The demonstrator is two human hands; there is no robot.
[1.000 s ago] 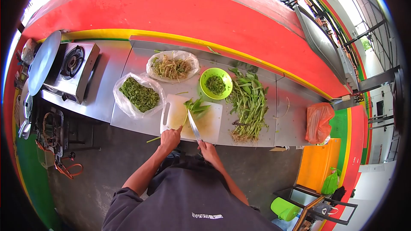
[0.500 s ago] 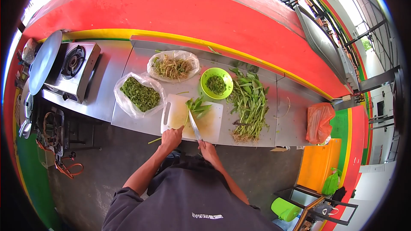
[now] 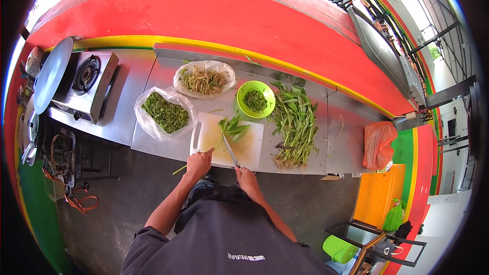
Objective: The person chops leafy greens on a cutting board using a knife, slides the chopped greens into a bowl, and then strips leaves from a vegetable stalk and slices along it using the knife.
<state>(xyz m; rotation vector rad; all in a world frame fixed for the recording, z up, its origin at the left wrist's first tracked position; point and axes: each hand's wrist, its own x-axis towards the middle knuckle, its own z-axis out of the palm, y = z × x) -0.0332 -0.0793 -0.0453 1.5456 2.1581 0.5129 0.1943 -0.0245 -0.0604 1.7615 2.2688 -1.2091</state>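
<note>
A white cutting board (image 3: 244,155) lies at the counter's front edge, with a leafy green stalk (image 3: 233,128) across it. My left hand (image 3: 199,164) is closed on the stalk at the board's lower left corner, and the stem pokes out to its left. My right hand (image 3: 246,177) grips the handle of a knife (image 3: 231,151), whose blade points up the board with its tip at the leaves. Behind the board stands a green bowl (image 3: 239,103) of chopped greens. To the right lies a pile of long leafy stalks (image 3: 295,122) with roots.
Left of the board is a plastic bag of chopped greens (image 3: 165,113); behind it, a bag of root ends (image 3: 205,79). A gas stove (image 3: 91,84) stands at the far left beside a large round lid (image 3: 52,74). An orange bag (image 3: 379,145) sits at the right end.
My left hand has moved slightly left and down with the stalk, and the stem's lower end has swung down. The knife has shifted only slightly.
</note>
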